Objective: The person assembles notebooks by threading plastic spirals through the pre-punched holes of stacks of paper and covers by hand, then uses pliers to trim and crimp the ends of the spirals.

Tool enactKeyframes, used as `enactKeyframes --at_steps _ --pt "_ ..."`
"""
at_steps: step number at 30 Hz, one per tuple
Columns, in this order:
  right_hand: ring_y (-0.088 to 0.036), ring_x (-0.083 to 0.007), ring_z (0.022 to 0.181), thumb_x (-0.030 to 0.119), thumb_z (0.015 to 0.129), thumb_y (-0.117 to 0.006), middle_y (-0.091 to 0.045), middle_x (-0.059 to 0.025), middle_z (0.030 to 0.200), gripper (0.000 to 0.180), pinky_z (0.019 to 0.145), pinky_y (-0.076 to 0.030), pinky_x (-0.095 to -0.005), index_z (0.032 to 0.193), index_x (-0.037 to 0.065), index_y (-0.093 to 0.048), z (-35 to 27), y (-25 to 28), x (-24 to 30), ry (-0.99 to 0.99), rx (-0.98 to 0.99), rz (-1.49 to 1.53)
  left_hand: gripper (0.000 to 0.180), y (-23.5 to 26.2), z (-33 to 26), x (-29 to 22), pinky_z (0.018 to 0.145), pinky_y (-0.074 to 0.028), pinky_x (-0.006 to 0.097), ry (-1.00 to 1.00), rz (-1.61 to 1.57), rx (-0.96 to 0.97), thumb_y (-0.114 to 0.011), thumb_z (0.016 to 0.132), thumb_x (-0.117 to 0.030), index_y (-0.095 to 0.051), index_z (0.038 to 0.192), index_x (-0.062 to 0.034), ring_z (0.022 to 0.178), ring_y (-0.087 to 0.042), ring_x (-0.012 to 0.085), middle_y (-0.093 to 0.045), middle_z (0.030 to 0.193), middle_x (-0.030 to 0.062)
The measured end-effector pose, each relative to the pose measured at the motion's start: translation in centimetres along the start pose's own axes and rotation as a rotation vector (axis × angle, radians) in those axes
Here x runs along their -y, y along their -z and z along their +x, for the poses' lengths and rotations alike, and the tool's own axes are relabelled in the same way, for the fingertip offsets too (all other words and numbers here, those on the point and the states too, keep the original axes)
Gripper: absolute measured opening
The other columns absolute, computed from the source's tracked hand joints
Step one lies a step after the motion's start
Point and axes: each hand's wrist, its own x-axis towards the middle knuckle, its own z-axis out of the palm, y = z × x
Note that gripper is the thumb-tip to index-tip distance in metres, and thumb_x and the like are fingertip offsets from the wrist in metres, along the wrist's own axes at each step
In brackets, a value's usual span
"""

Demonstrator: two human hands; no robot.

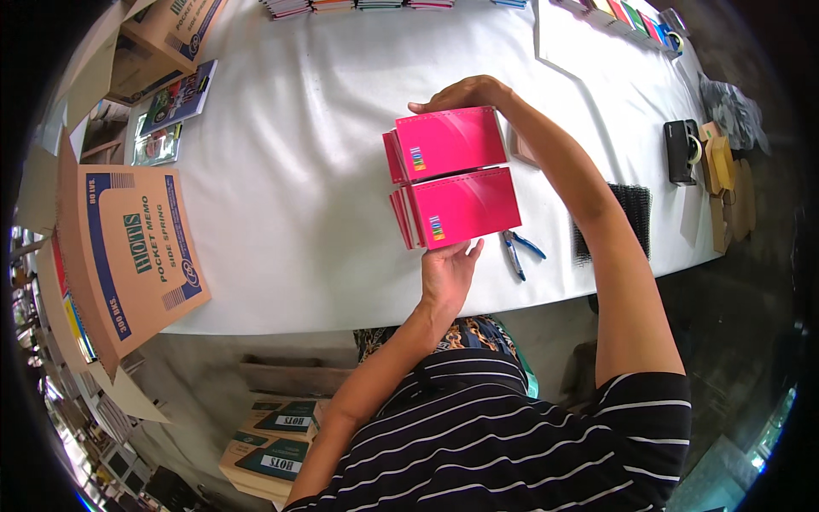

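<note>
Two stacks of bright pink memo pads lie side by side over the white table, pressed together between my hands. My right hand (465,92) is closed along the far side of the far stack (452,141), its arm reaching around the right of the pads. From the near side, my left hand (448,275) grips the near stack (467,205), its fingers partly hidden underneath. The pads' left edges are slightly uneven. Blue-handled pliers (515,253) lie on the table just right of my left hand. A small pale block (521,147) shows partly behind my right forearm.
An open cardboard box (141,256) stands at the left, with another carton (162,51) beyond it and booklets (177,102) between. Black wire spirals (633,218) and a tape dispenser (680,152) sit right. Notepad stacks (375,4) line the far side; cartons (273,435) stand below the table.
</note>
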Motion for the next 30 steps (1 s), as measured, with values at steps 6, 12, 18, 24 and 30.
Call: enactKeyframes --at_steps 6,12,18,24,30 --pt "-0.052 -0.0329 0.125 0.082 0.084 -0.033 -0.057 -0.0166 0.133 0.085 0.102 -0.041 -0.0566 0.129 0.015 -0.061 -0.4 -0.4 -2.8 0.064 -0.010 0.015 0.029 -0.7 0.9 0.6 0.099 -0.041 0.035 -0.026 0.117 0.004 -0.063 0.079 0.003 -0.062 0.105 -0.0090 0.108 -0.054 0.0130 -0.061 0.109 -0.0003" --pt "-0.045 -0.0328 0.132 0.082 0.081 -0.041 -0.051 -0.0164 0.140 0.089 0.104 -0.039 -0.0514 0.132 0.012 -0.059 -1.6 -1.8 -1.4 0.032 -0.157 0.013 0.032 -0.3 0.4 -1.5 0.104 -0.041 0.039 -0.028 0.141 -0.011 -0.063 0.079 0.005 -0.061 0.109 -0.0056 0.111 -0.057 0.0220 -0.063 0.112 0.0051" --pt "-0.060 -0.0211 0.112 0.047 0.100 -0.045 -0.062 -0.0112 0.127 0.050 0.104 -0.041 -0.0350 0.121 0.006 -0.064 -3.5 -2.2 -13.0 0.769 -0.772 0.538 0.038 1.3 0.0 -2.6 0.107 -0.039 0.042 0.381 0.120 0.081 -0.061 0.081 0.005 -0.058 0.119 -0.0040 0.119 -0.054 0.0245 -0.059 0.123 0.0077" --pt "-0.068 -0.0247 0.084 0.030 0.098 -0.052 -0.068 -0.0152 0.086 0.037 0.080 -0.054 -0.0360 0.091 -0.003 -0.067 -23.8 -16.6 -11.9 0.592 -0.600 0.765 0.050 6.7 -6.3 -11.7 0.113 -0.027 0.048 -0.085 1.355 0.032 -0.056 0.089 -0.003 -0.046 0.138 -0.0020 0.139 -0.035 0.0330 -0.039 0.148 0.0122" --pt "-0.069 -0.0238 0.095 0.017 0.092 -0.065 -0.071 -0.0119 0.108 0.030 0.085 -0.056 -0.0330 0.116 -0.001 -0.067 -16.2 -46.7 -12.6 0.008 0.095 1.181 0.052 6.7 -1.1 -17.4 0.112 -0.025 0.056 -0.659 2.598 0.528 -0.056 0.092 -0.013 -0.043 0.141 -0.0049 0.143 -0.026 0.0357 -0.034 0.152 0.0142"
